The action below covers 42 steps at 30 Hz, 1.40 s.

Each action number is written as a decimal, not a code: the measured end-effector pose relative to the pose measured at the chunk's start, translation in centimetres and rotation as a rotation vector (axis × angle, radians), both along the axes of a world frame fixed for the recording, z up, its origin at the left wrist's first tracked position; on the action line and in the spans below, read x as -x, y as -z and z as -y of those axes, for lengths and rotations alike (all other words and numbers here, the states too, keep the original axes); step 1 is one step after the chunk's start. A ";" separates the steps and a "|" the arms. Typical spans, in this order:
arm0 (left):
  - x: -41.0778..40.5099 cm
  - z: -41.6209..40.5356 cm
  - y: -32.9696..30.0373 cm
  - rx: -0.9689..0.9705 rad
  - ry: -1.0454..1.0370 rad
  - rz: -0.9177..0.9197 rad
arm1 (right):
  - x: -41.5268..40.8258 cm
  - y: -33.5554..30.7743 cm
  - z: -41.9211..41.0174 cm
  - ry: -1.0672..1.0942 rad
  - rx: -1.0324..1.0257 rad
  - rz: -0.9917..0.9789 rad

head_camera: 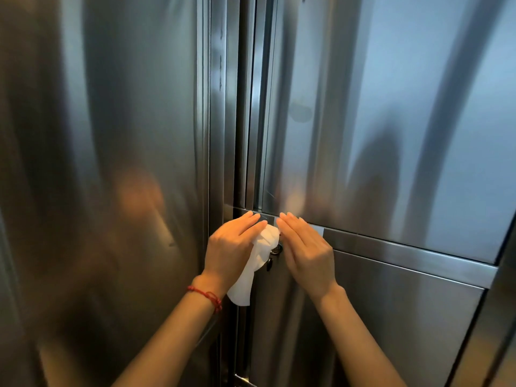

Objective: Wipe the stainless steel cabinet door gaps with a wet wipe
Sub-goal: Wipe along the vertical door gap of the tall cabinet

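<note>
Steel cabinet doors point(391, 135) meet at a vertical gap point(251, 121) above a horizontal rail point(405, 247). The left hand point(231, 247) holds a bunched wet wipe point(259, 252), its fingers nearly straight; the right hand point(307, 250) rests beside it with fingers straight and together. Wiping appears barely started at the junction; next, the wipe likely needs pressing into the gap.

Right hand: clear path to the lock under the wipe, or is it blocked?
Probably yes. The right hand is open, holds nothing, and lies just beside the lock. The wet wipe, held by the left hand, drapes partly over the lock, so it may need nudging aside.
</note>
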<state>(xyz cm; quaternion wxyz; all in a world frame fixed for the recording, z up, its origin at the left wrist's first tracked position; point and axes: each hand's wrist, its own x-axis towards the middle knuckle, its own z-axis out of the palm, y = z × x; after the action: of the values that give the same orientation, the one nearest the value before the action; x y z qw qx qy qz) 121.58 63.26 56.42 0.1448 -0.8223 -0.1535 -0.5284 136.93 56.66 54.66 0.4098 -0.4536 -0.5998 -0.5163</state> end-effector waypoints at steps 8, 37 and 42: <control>0.2 -0.7 -2.0 -0.098 -0.044 -0.012 | -1.0 -2.7 -0.2 0.047 -0.006 0.009; -2.5 -4.4 -7.0 -0.201 -0.096 0.028 | -4.1 -9.3 -3.3 0.168 0.075 0.133; -3.2 -5.2 -8.7 -0.218 -0.115 0.049 | -4.4 -11.4 -3.9 0.174 0.070 0.131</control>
<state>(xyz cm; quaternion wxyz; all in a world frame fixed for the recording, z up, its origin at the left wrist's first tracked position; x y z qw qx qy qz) 124.73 68.44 65.08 0.2596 -0.7785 -0.1453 -0.5527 141.30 60.58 66.02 0.3072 -0.4834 -0.6013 -0.5572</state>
